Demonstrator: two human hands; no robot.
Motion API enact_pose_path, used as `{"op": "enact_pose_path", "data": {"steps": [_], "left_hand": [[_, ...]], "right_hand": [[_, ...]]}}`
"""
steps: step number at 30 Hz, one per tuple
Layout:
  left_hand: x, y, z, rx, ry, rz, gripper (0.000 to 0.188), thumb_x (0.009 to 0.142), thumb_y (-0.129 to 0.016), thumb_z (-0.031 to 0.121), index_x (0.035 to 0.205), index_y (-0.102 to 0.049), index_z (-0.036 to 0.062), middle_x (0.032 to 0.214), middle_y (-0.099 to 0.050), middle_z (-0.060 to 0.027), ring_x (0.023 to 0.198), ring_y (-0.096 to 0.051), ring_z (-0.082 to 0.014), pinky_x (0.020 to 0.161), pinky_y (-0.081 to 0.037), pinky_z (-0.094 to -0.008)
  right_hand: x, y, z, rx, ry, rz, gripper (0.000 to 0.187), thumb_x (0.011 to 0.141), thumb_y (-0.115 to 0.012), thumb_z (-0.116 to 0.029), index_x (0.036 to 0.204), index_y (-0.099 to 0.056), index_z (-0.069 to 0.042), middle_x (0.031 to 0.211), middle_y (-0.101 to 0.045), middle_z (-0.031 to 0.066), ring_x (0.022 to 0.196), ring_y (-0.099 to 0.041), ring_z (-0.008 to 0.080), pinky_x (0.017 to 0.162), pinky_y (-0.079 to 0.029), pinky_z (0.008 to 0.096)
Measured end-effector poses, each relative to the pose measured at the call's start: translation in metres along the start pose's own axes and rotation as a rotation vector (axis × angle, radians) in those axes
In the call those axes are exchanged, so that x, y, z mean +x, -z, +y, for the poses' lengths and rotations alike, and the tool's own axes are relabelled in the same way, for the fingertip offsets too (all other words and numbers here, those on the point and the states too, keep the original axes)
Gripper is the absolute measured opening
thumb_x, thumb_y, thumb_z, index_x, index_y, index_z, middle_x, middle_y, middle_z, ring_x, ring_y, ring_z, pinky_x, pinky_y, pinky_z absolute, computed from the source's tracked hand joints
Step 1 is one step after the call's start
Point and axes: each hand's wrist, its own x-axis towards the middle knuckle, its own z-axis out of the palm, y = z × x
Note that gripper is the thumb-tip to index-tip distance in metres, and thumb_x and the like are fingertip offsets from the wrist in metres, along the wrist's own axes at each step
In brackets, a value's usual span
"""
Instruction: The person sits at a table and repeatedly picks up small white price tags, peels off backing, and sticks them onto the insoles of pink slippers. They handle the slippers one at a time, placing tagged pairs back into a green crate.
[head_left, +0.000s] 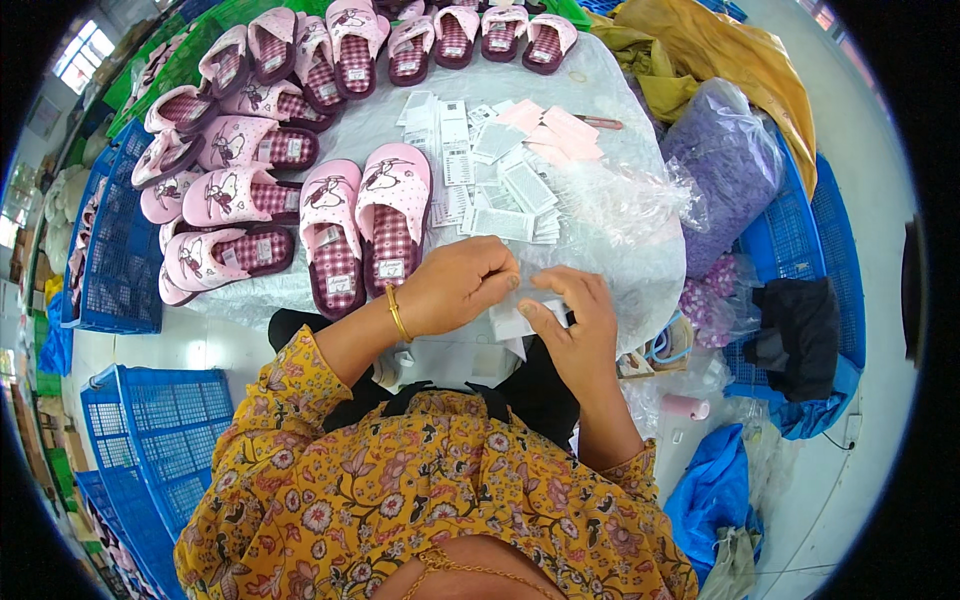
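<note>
So, head view: the right grip (585, 335) is holding a white tag (509, 321) between itself and the left grip (455, 287), which is pinched closed, can't tell on what. Slippers (398, 208) sit on the desk (610, 80) just beyond the left grip, slips (500, 145) ahead of both, clear plastic (625, 200) beyond the right.

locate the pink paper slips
In the head view, the pink paper slips lie right of centre on the table, beside the white labels and just beyond the crumpled clear plastic.
</note>
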Motion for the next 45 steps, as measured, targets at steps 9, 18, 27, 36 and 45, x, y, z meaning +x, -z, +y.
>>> {"op": "enact_pose_path", "data": {"steps": [9,18,27,36,45], "left_hand": [[0.071,0.029,-0.039,0.074,0.115,-0.036,0.019,0.09,-0.066,0.021,0.099,-0.069,0.0048,0.093,-0.065,-0.0114,0.085,-0.063,-0.0251,0.078,-0.05,-0.0336],[0.208,0.073,-0.188,0.918,0.491,0.001,0.042,0.076,-0.072,0.036,0.108,-0.072,0.0084,0.104,-0.068,-0.0161,0.097,-0.066,-0.0316,0.086,-0.052,-0.0398],[0.213,0.085,-0.217,0.575,0.532,0.106,0.036,0.07,-0.082,0.033,0.088,-0.072,0.0036,0.086,-0.072,-0.0113,0.077,-0.068,-0.0226,0.074,-0.053,-0.0347],[0.176,0.109,-0.146,0.167,0.297,0.272,0.023,0.082,-0.078,0.022,0.083,-0.064,0.0036,0.074,-0.06,0.0015,0.067,-0.051,-0.0069,0.062,-0.042,-0.0243],[0.073,0.03,-0.045,-0.328,0.193,0.135,0.011,0.09,-0.07,0.009,0.093,-0.061,0.0038,0.083,-0.061,0.0035,0.073,-0.05,-0.0039,0.066,-0.041,-0.0197]], "right_hand": [[0.003,-0.02,0.024,0.587,-0.551,-0.055,0.017,0.091,-0.07,-0.012,0.104,-0.066,-0.001,0.088,-0.067,0.0006,0.077,-0.058,0.0059,0.071,-0.049,0.0235],[-0.007,-0.012,0.048,0.58,-0.569,-0.071,0.015,0.091,-0.07,-0.009,0.103,-0.066,-0.002,0.089,-0.066,-0.0001,0.078,-0.056,0.006,0.071,-0.048,0.023],[-0.013,-0.01,0.06,0.599,-0.552,-0.055,0.014,0.091,-0.07,-0.008,0.102,-0.066,-0.002,0.09,-0.064,0.0004,0.077,-0.056,0.0066,0.07,-0.047,0.0227],[0.003,-0.008,0.046,0.648,-0.49,0.005,0.015,0.092,-0.068,-0.007,0.105,-0.064,-0.001,0.09,-0.063,0.0002,0.079,-0.056,0.0066,0.072,-0.047,0.0224],[0.055,-0.014,0.019,0.723,-0.501,0.12,0.04,0.089,-0.07,-0.006,0.125,-0.054,-0.001,0.087,-0.062,0.0022,0.077,-0.055,0.0066,0.068,-0.044,0.0217]]}}
